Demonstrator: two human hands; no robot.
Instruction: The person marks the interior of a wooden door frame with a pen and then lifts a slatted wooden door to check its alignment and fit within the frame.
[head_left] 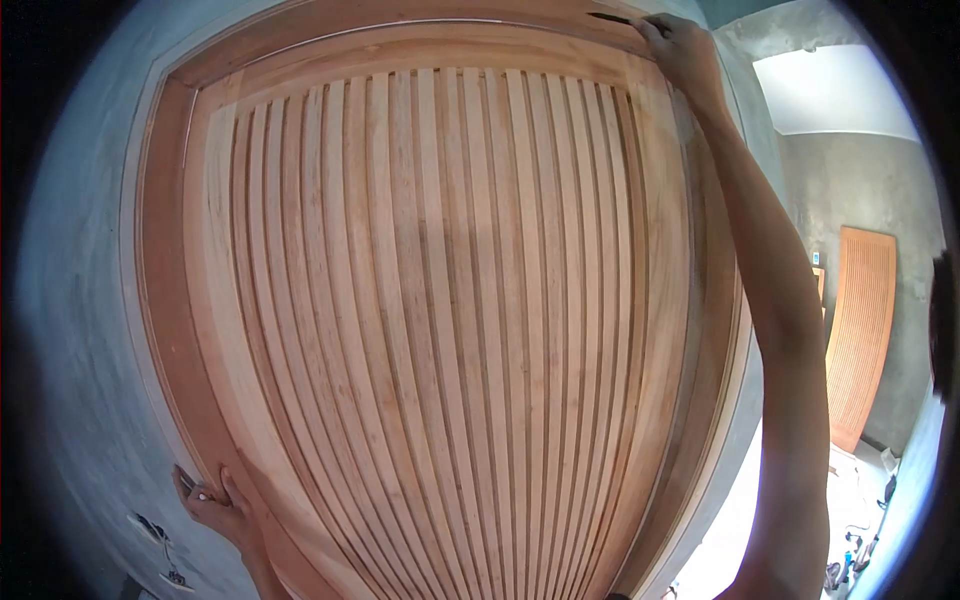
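Observation:
A slatted wooden door (455, 300) fills the middle of the view, set in a reddish-brown wooden frame (165, 250). High at the frame's upper right corner, my right hand (680, 48) is closed on a thin dark pointed tool (612, 18), which lies along the top of the frame; its kind is unclear. Low on the left, my left hand (225, 508) rests at the frame's left side. Its thumb points up and the other fingers curl; a small dark and pale item shows among them, too small to name.
Grey-blue plastered wall (80, 330) borders the frame on the left, with an open electrical box (150, 528) and loose wires low down. On the right, another slatted wooden panel (862, 335) leans against a grey wall. Assorted small items (845, 565) lie on the bright floor there.

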